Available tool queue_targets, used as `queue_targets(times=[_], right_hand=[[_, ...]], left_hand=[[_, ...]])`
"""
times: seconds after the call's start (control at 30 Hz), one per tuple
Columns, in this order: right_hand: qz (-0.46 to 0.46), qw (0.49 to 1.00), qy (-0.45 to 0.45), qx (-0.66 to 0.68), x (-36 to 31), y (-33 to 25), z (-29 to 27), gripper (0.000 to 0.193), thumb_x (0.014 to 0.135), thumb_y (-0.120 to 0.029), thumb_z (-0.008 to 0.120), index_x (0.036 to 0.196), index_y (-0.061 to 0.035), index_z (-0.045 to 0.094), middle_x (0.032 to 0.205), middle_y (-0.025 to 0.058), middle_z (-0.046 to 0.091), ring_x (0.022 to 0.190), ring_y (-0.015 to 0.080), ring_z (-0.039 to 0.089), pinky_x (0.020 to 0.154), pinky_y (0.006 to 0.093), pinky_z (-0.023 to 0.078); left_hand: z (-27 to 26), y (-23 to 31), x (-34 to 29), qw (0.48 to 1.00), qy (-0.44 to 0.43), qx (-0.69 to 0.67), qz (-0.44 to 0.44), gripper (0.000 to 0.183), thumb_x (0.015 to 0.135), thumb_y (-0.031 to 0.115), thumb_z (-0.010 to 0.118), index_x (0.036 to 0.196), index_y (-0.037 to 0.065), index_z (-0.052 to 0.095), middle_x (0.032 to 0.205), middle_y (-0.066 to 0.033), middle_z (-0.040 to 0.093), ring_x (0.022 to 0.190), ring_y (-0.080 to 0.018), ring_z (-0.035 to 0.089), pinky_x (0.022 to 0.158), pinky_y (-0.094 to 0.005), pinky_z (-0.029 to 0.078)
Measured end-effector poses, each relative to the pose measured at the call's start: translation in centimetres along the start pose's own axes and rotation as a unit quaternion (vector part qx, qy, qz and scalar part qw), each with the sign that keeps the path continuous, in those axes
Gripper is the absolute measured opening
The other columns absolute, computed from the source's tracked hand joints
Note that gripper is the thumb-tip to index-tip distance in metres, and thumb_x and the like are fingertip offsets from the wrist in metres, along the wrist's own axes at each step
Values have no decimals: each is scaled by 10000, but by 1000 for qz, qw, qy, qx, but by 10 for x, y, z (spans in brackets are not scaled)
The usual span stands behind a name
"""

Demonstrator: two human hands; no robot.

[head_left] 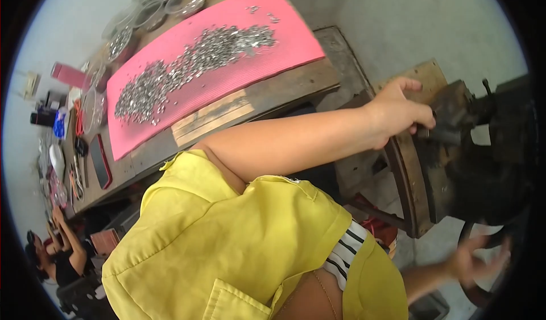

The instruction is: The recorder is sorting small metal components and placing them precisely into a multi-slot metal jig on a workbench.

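Note:
My left arm stretches across to a dark metal machine (455, 166) on the right. My left hand (398, 112) rests at its front block, the lower fingers bent around a small dark piece (422, 131) too hidden to name. One finger of that hand sticks out above. Lower down, my right hand (475, 260) is smeared by motion, its fingers apart, with nothing seen in it. It is nearest to a dark round handwheel (475, 291) on the machine. On the table, a pink ribbed mat (284, 13) bears a wide spread of small silvery metal pieces (210, 50).
Clear plastic tubs (185, 1), some with metal pieces, line the mat's far side. A phone (100, 161) and hand tools (77, 178) lie on the table's left. The wooden table edge (327, 75) faces the machine. Another person (65, 260) sits at lower left.

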State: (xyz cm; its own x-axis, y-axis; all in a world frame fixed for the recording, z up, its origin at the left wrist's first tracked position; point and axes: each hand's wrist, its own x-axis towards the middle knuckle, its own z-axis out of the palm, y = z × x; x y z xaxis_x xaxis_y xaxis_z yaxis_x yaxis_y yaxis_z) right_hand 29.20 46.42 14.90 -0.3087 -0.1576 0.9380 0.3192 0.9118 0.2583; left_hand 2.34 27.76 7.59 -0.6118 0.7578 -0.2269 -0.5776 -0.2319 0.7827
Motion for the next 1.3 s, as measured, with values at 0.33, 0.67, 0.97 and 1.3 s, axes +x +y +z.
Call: queue_targets(times=[0.33,0.67,0.97,1.3], right_hand=[[-71,941,-52,327,-8,-186,129,301,958,-243,733,1182,-51,672,1116,120,743,1040,283,671,927,397,411],[339,397,-304,797,23,-334,127,471,928,2,750,1330,39,506,1192,175,684,1154,264,672,1042,410,535],[407,178,-390,807,-9,-371,161,372,1047,-79,628,1389,18,519,1324,188,649,1197,302,675,1012,436,593],[440,103,-390,802,-14,-375,181,477,1151,-376,347,1409,2,481,1362,223,638,1233,388,665,1022,541,589]], left_hand=[[-82,55,-126,995,-94,-4,35,782,787,87,836,1465,-28,464,870,-53,735,737,-121,654,722,-265,526],[-161,40,-190,703,191,482,487,628,680,253,891,1290,186,753,1128,-82,631,908,-240,649,774,-339,569],[-199,16,-208,642,285,620,349,556,804,122,762,1349,141,657,1200,-77,652,935,-252,684,800,-385,530],[-239,10,-209,596,313,645,362,500,799,131,724,1299,133,708,1036,-74,572,928,-257,615,784,-395,477]])
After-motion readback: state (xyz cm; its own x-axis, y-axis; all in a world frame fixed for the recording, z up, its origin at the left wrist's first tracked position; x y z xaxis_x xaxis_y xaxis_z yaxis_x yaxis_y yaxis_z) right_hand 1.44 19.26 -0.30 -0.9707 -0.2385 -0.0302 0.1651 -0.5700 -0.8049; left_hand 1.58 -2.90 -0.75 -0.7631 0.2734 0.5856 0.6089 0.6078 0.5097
